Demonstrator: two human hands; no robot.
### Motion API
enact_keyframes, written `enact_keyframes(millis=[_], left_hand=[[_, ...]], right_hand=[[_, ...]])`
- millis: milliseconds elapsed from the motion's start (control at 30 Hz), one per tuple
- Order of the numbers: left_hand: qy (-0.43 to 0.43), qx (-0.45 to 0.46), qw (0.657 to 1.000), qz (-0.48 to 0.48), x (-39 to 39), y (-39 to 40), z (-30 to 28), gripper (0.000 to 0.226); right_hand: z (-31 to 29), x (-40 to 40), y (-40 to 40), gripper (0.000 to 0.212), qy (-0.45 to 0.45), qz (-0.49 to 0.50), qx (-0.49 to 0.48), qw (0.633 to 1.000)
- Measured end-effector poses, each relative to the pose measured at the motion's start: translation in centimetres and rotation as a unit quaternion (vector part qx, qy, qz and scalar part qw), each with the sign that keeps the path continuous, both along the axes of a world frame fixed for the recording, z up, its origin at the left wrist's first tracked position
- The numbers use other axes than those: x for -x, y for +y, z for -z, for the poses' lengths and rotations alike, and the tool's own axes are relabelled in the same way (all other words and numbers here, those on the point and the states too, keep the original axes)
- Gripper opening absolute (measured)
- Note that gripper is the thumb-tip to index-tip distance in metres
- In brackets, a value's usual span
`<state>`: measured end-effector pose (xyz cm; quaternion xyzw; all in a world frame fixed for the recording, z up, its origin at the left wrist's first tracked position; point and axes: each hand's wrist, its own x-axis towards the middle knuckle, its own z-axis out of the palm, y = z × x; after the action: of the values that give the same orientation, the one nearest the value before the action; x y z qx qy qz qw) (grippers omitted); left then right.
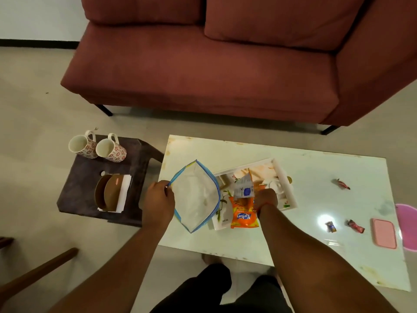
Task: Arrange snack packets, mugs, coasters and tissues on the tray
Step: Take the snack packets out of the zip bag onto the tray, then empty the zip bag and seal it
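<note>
We see the tray (284,177) on the white table (316,172). An orange packet (244,216) lies on its near edge. The right hand (266,198) pinches a silver packet (243,185) over the tray. The left hand (159,203) pinches the rim of an open bag (195,196). Two mugs (97,147), coasters (107,192) and tissues (124,191) stand on the dark stool (79,177) at left.

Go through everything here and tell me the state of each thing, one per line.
Zip bag: mouth open, held by left hand.
Right hand: on packets in tray.
Orange Kurkure packet: lying flat, sealed.
Silver packet: tilted up.
Two mugs: empty, upright on stool.
Pink box: lid shut.
</note>
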<state>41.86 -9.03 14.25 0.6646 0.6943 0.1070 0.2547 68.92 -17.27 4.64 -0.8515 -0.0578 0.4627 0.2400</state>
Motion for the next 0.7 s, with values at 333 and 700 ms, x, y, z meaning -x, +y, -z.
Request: enact_keyframes(millis=[333, 700], left_hand=[[-0.031, -0.01, 0.998, 0.049, -8.5, -1.7, -2.5, 0.024], [-0.192, 0.017, 0.979, 0.068, -23.6, -6.5, -9.0, 0.019]], right_hand=[[-6.7, -0.7, -3.6, 0.032, 0.063, -0.05, -0.187, 0.979], [-16.8, -10.0, -5.8, 0.022, -0.197, -0.214, -0.243, 0.925]])
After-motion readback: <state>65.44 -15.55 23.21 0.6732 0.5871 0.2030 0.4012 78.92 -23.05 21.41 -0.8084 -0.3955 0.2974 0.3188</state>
